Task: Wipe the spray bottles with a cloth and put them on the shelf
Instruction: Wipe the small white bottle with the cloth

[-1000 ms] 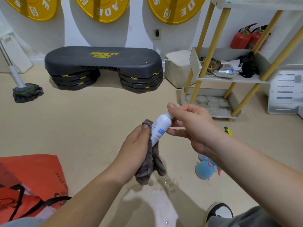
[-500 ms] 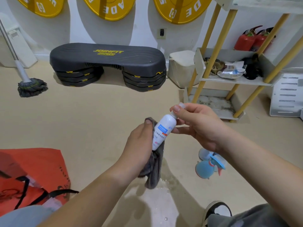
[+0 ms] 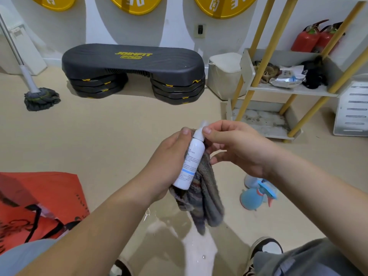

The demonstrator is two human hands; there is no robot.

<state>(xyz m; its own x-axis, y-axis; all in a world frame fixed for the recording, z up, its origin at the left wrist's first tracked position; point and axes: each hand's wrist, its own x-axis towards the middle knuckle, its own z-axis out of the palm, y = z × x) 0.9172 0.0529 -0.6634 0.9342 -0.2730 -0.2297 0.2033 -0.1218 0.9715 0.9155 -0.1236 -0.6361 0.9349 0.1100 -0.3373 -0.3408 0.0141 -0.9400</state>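
Spray bottle (image 3: 190,162), white, is held tilted in mid-air between both hands, above the floor (image 3: 119,126). The left hand (image 3: 169,166) grips the grey cloth (image 3: 205,200) against the bottle body, so that fabric backs the side being wiped. The right hand (image 3: 237,148) pinches the neck just under the cap with thumb and forefinger; this hold appears suited to turning the bottle inside the cloth. A blue spray bottle (image 3: 251,200) sits on the floor beside the right forearm, not yet shelved. The floor is beige, with a wet patch (image 3: 179,232) below the cloth. The shelf (image 3: 288,89) stands ahead to the right, well apart. A step platform (image 3: 133,64), mop (image 3: 41,97) and red bag (image 3: 39,196) occupy the room.
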